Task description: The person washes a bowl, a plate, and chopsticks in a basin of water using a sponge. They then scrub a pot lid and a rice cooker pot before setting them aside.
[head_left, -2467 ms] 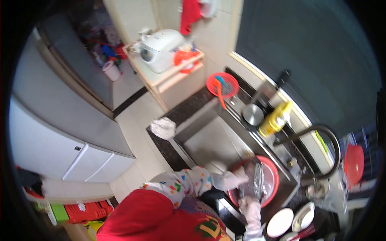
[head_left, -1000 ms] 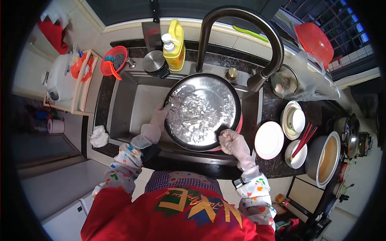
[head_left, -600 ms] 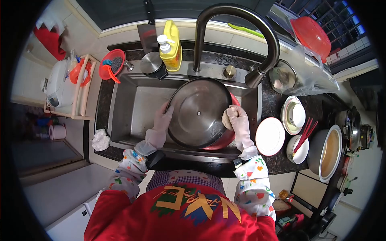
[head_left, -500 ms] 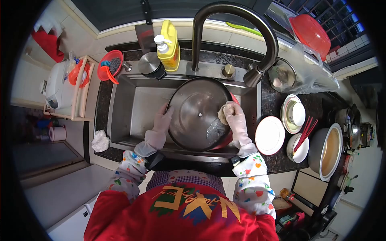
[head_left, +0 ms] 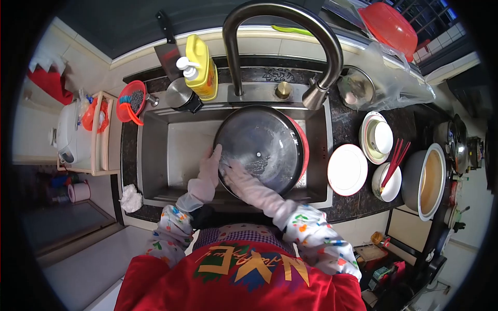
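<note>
Here at the sink (head_left: 179, 150), my left hand (head_left: 209, 168) has the pan (head_left: 259, 135) pinched at its left rim, the pan sitting over a red basin (head_left: 305, 150)! My right hand (head_left: 244, 181) reaches across its lower left, fingers on the dark face; whether that grip pinches anything, I can't tell.

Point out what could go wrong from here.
The pan looks wet and overlaps the red basin, so it might slip if the gloved left hand loosens at its edge. The cleaver seems to lean upright behind the sink; a knock could topple it. The chopsticks jut from their bowl, where a sleeve might catch them.
</note>
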`<state>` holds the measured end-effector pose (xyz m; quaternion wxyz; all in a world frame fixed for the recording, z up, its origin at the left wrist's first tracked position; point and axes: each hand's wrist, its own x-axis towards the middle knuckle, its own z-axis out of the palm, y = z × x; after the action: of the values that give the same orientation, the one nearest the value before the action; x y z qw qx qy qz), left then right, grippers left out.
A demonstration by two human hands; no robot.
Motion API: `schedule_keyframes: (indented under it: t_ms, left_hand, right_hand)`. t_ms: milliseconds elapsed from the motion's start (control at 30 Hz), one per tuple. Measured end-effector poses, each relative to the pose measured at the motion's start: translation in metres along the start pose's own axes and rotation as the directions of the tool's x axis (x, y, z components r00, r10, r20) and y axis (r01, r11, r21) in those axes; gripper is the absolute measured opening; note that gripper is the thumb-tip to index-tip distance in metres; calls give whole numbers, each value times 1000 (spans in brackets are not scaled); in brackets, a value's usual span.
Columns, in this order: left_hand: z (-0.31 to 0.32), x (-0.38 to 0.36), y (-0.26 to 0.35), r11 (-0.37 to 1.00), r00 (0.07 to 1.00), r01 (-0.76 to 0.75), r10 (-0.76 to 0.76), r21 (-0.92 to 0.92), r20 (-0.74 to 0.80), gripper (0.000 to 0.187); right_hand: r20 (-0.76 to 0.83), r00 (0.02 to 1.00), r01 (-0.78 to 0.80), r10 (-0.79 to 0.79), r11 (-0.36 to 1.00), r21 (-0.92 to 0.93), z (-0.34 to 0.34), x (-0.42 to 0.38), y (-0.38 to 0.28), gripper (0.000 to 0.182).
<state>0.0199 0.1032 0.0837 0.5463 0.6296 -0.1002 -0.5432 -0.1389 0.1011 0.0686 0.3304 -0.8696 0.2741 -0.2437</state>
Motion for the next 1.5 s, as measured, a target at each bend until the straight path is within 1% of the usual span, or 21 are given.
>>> schedule_keyframes:
  t_ms: [67,133,200,267,400,533,567,633,700,800,900,933,967,1033,1067,1133,1167,1233,1267,1333,1500]
  left_hand:
    - [5,-11,2,998,999,-45,44,33,32,41]
    - [9,-17,11,994,993,-93,89,59,74,42]
    - [4,-19,19,999,1000,8,-8,31,2,41]
    - [0,-17,20,1000,999,-12,12,9,34,40]
    - [-7,-5,21,996,996,-85,85,0,-1,38]
    - [10,-3,25,990,987,-138,137,-13,-79,37]
    - [14,-3,23,991,988,-130,128,-14,-84,37]
    - [19,-2,21,992,987,-126,128,23,-101,36]
    - [22,4,7,979,974,-205,205,9,-96,35]
    - [20,8,-4,948,947,-318,318,4,-54,35]
    - [16,9,0,942,942,-335,335,-13,-19,35]
    - [16,8,3,949,949,-314,313,-42,-22,36]
    - [19,6,5,949,950,-313,312,-45,-20,36]
    - [24,1,9,922,922,-384,386,50,-30,36]
    - [23,0,12,922,922,-384,386,51,-34,36]
    - [23,-3,16,894,900,-435,432,111,51,35]
    - [24,-5,19,894,901,-434,431,112,53,35]
    - [27,-9,22,933,944,-327,329,151,11,35]
    - [26,-10,20,933,944,-328,330,151,12,35]
    - [24,-10,17,835,874,-484,477,262,91,36]
    - [9,-11,32,932,939,-341,333,126,84,37]
  right_hand:
    - [85,980,-197,182,954,227,16,36,24,33]
    - [176,963,-231,206,964,131,2,71,47,44]
    - [178,980,-57,88,983,-177,-35,78,59,50]
    - [-44,998,-66,49,832,-551,-70,71,69,57]
    - [-147,975,-207,166,920,-332,-93,10,122,61]
    - [-172,962,-271,214,846,-460,-38,-56,118,63]
    - [-127,750,-562,650,726,397,-23,-48,110,62]
    - [224,534,-474,815,69,878,13,-33,81,58]
    - [183,553,-512,813,158,844,33,-36,53,56]
    - [207,859,-511,468,804,305,42,-41,32,50]
    - [380,897,-285,227,953,103,27,-58,57,45]
    - [253,865,-499,434,801,332,14,-74,60,34]
    - [165,932,-348,324,926,145,-4,-85,76,10]
    - [-217,939,-218,268,949,227,-39,-87,79,5]
    - [-245,892,-370,381,925,90,-45,-94,86,10]
    - [62,413,-491,909,165,856,-65,-96,87,8]
    - [61,411,-490,909,164,856,-65,-98,94,8]
    - [249,590,-141,768,-205,968,-52,-106,119,12]
    - [166,397,-367,903,-9,930,-31,-107,133,10]
    - [139,262,-595,955,46,803,-29,-85,127,10]
    - [250,302,-631,920,-3,775,-48,-56,112,6]
